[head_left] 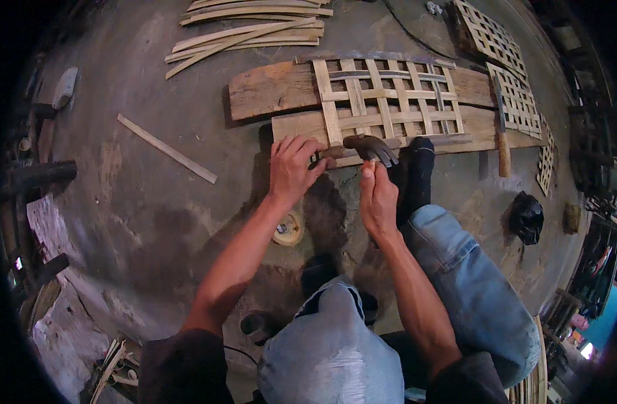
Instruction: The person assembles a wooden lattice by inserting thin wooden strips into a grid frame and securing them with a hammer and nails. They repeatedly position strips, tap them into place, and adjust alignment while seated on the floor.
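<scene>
A lattice panel of woven, pale bamboo-like strips lies across two thick wooden boards on the floor. Along its near edge runs a brown wooden edge strip. My left hand is closed at the left end of this strip, its thumb and fingers curled about the near corner; the fingers partly hide what lies between them. Just to the right, my right hand grips a claw hammer. The hammer's dark head hovers over or rests at the near edge, I cannot tell which. Its handle is mostly hidden by my hand.
Loose strips lie in piles at the far left, with a single strip nearer. More woven panels and a wooden-handled blade are at the right. A round dish sits between my arms. A black plastic bag lies right.
</scene>
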The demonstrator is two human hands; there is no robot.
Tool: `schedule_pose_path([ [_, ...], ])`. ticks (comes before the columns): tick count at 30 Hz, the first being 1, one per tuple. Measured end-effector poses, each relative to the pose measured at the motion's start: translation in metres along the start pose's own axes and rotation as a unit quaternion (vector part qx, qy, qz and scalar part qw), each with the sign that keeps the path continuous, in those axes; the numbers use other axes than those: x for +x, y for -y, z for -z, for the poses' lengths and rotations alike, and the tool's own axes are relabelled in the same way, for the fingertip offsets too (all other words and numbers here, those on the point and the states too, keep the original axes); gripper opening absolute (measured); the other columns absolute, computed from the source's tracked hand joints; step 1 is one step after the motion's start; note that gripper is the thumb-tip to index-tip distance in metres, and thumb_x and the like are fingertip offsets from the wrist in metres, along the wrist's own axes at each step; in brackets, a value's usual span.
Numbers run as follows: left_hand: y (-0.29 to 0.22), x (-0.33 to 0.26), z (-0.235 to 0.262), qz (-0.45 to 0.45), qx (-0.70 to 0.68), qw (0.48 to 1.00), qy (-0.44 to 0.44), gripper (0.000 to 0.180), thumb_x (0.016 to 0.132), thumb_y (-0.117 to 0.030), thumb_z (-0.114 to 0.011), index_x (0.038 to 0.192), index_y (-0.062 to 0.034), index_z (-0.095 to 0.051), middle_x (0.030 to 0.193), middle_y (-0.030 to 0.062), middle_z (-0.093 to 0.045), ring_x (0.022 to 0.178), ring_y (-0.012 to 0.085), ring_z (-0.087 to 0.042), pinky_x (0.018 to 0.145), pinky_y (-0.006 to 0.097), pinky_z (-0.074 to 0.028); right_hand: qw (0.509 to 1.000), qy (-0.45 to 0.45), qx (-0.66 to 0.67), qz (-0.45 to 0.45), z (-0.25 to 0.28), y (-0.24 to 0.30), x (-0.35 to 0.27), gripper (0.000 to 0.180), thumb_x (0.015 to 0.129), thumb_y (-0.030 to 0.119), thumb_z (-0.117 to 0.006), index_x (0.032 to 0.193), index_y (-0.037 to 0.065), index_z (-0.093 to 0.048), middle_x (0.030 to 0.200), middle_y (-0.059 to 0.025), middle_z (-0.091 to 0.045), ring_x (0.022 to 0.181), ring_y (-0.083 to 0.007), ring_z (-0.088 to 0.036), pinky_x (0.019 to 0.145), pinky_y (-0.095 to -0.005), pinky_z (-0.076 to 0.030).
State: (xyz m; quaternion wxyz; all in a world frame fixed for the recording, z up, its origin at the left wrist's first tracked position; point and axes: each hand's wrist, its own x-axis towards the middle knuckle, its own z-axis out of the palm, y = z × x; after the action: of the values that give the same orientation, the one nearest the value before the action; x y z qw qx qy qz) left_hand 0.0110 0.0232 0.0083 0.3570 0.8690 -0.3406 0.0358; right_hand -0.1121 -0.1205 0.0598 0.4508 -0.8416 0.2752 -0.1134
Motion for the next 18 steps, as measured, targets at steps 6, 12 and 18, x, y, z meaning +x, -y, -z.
schedule_pose_path([
  [6,0.005,-0.002,-0.004,-0.027,-0.023,0.998,-0.043,0.026,0.073,-0.023,-0.083,0.093,-0.0149,-0.069,0.094,-0.0002,-0.066,0.094,0.0223,-0.061,0.084,0.038,-0.042,0.999,-0.033,-0.013,-0.003,-0.004,-0.011,0.015,0.034,0.108,0.031,-0.044,0.111,0.000,-0.059,0.070,-0.0143,-0.056,0.060,-0.0251,-0.056,0.057,-0.0387,-0.044],
  [12,0.006,-0.002,-0.009,-0.024,-0.015,0.998,-0.050,0.025,0.073,-0.027,-0.083,0.091,-0.0152,-0.070,0.095,-0.0003,-0.066,0.094,0.0227,-0.061,0.085,0.039,-0.043,0.998,-0.049,-0.039,0.026,0.014,-0.018,0.018,0.033,0.105,0.032,-0.050,0.106,0.000,-0.058,0.072,-0.0173,-0.058,0.066,-0.0335,-0.059,0.060,-0.0427,-0.045],
  [18,0.010,-0.004,-0.006,-0.012,-0.017,0.999,-0.025,0.027,0.072,-0.026,-0.084,0.093,-0.0148,-0.071,0.096,0.0011,-0.067,0.097,0.0239,-0.062,0.087,0.039,-0.044,0.947,-0.246,-0.208,0.002,0.080,-0.034,0.095,0.031,0.092,0.026,-0.069,0.095,-0.001,-0.055,0.077,-0.0225,-0.064,0.073,-0.0460,-0.061,0.067,-0.0504,-0.047],
])
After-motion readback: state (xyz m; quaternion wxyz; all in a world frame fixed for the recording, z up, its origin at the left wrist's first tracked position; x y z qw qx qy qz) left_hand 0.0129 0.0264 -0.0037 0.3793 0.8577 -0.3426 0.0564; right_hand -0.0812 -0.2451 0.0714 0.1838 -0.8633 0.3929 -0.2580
